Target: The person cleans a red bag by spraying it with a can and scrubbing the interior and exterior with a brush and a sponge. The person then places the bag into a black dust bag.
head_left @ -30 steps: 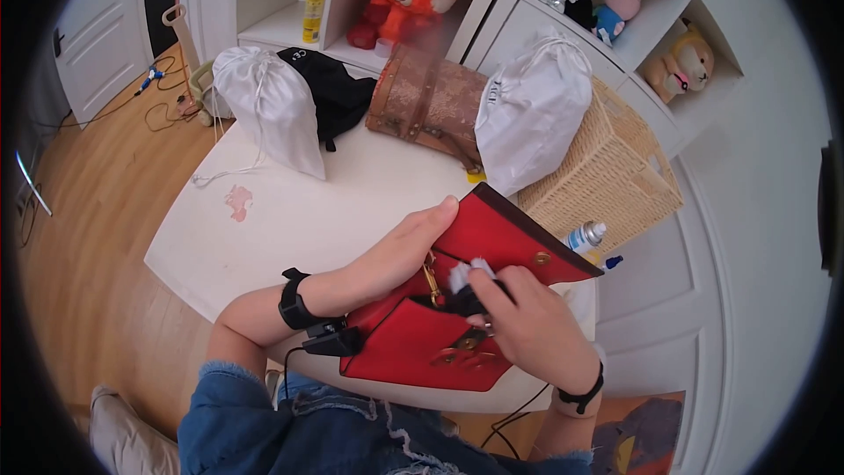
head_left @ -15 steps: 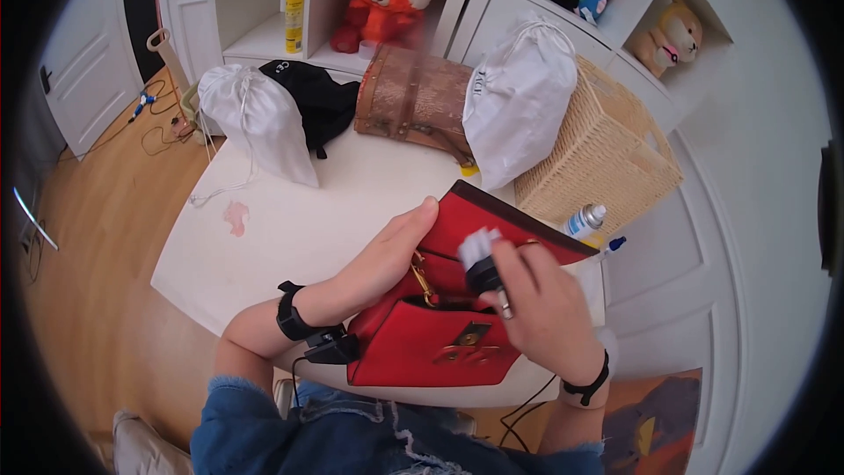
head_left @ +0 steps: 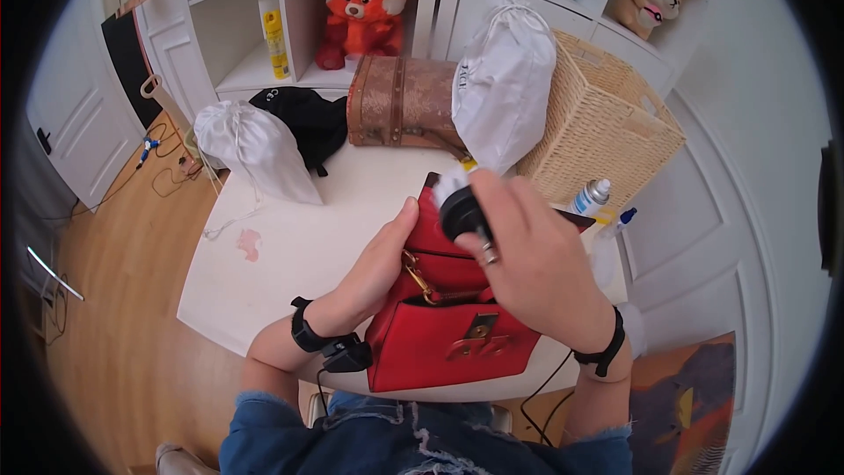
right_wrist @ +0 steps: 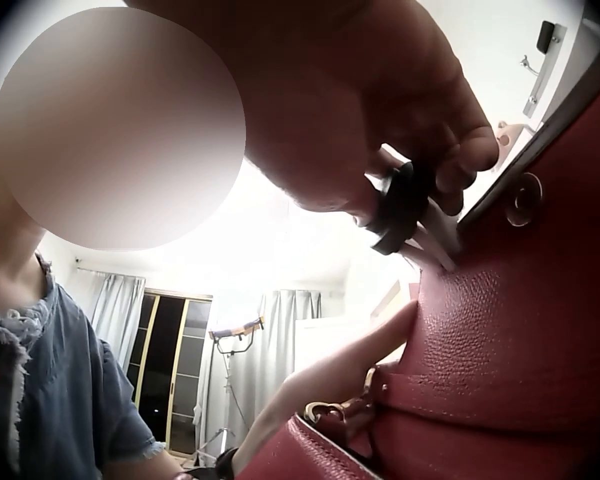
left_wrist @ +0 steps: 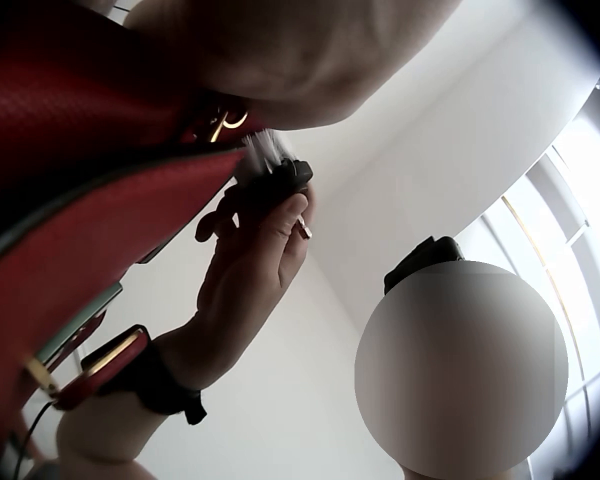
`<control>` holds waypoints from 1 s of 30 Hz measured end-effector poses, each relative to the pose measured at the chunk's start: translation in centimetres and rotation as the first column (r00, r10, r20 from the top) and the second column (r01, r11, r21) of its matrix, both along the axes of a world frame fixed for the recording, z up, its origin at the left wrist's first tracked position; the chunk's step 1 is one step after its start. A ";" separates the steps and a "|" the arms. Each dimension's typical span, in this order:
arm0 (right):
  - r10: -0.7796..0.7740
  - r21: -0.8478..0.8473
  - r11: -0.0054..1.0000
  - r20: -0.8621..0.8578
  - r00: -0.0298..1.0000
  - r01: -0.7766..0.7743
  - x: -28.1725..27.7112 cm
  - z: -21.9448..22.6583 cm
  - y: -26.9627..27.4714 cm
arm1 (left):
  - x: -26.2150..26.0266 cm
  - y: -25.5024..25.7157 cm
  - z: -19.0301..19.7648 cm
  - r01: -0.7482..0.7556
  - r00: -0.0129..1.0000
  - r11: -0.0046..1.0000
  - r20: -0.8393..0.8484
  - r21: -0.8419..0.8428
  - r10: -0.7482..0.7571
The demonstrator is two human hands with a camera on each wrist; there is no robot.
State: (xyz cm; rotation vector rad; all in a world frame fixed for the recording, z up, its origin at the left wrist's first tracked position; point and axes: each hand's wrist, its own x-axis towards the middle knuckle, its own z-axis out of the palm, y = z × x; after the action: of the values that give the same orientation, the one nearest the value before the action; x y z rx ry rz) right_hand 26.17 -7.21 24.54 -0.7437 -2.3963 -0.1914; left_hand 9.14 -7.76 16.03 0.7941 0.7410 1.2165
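A red handbag [head_left: 448, 356] stands on the white table with its flap [right_wrist: 555, 250] raised, showing the red inner side. My left hand [head_left: 374, 264] props the flap from behind at its left edge, fingers fairly straight and partly hidden by it. In my right hand [head_left: 536, 255], curled fingers and thumb hold a small black brush [head_left: 462, 211] with white bristles. The bristles [right_wrist: 435, 245] are against the inner side of the flap in the right wrist view, slightly blurred. A gold strap clasp [head_left: 418, 277] hangs at the bag's left side.
Along the back of the table are a white drawstring bag [head_left: 251, 145], a black cloth bag [head_left: 308, 123], a brown trunk-like case [head_left: 409, 101] and another white bag [head_left: 501, 79]. A wicker basket [head_left: 598, 114], a spray can [head_left: 591, 196] and a blue-capped bottle [head_left: 622, 220] stand right.
My right hand has moved the brush up and left, from near the bag's opening to the upper part of the flap. My left hand still supports the flap. The head view has shifted.
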 end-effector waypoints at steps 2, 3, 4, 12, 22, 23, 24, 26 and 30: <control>0.106 -0.012 0.994 0.091 0.990 -0.105 -0.2 -0.8 -0.1 | -0.7 0.3 -0.8 0.041 0.998 0.999 -0.052 -0.016 -0.041; 0.158 -0.098 0.985 0.172 0.972 -0.143 -0.3 -1.1 -0.4 | -1.1 0.4 -1.0 0.080 0.992 0.996 -0.099 -0.038 -0.084; 0.141 -0.106 0.987 0.168 0.976 -0.124 -0.3 -1.3 -0.6 | -1.4 0.3 -0.6 0.148 0.988 0.988 -0.044 -0.035 -0.149; 0.040 -0.028 0.999 -0.054 0.998 -0.042 0.4 -1.3 0.5 | -0.3 0.1 -0.2 0.010 1.000 0.999 -0.005 -0.045 -0.011; -0.134 -0.079 0.987 0.051 0.990 0.137 4.7 -2.1 -1.0 | -0.2 0.0 0.7 0.026 0.997 1.000 -0.075 0.005 -0.026; -0.154 -0.073 0.985 0.041 0.987 0.157 4.9 -2.4 -1.1 | -0.1 0.0 0.6 0.027 0.997 1.000 -0.074 0.005 -0.027; -0.129 -0.061 0.989 0.096 0.987 0.135 4.9 -2.8 -1.2 | -0.1 0.0 0.6 0.017 0.997 1.000 -0.070 0.008 -0.016; -0.050 -0.108 0.992 0.139 0.989 0.065 5.0 -4.1 -1.2 | 0.0 0.1 0.6 0.008 0.998 1.000 -0.067 0.013 -0.007; -0.092 -0.097 0.990 0.098 0.991 0.102 5.9 -3.8 -0.9 | 0.1 0.1 0.9 -0.024 0.996 1.000 -0.083 0.001 0.024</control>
State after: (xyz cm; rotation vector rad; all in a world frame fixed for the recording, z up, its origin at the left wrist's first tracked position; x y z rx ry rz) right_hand 32.10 -8.06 20.76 -0.9183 -2.4750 -0.1477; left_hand 9.22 -7.62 16.88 0.8420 0.8207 1.2108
